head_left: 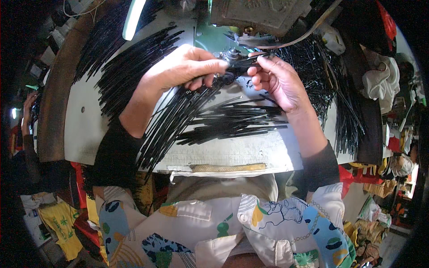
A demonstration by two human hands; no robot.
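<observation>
My left hand (pixel 181 67) is closed in a pinch, its fingertips at the dark parts under the machine head (pixel 259 20); what lies between them is partly hidden. Beside it, my right hand (pixel 281 82) pinches a thin black strip (pixel 254 59) between thumb and forefinger, the other fingers loosely curled. The machine looks like a sewing machine, with a small round metal part (pixel 232 54) between my hands. Below my hands lies a loose bundle of black strips (pixel 237 118). Another bundle (pixel 172 123) slants down from my left hand past the table's front edge.
More black strips (pixel 136 67) are spread over the white table (pixel 85 134) at left. A tangled heap of strips (pixel 308 67) lies at right. A lit lamp tube (pixel 134 18) hangs at the top. Another person's hand (pixel 29 107) shows at far left.
</observation>
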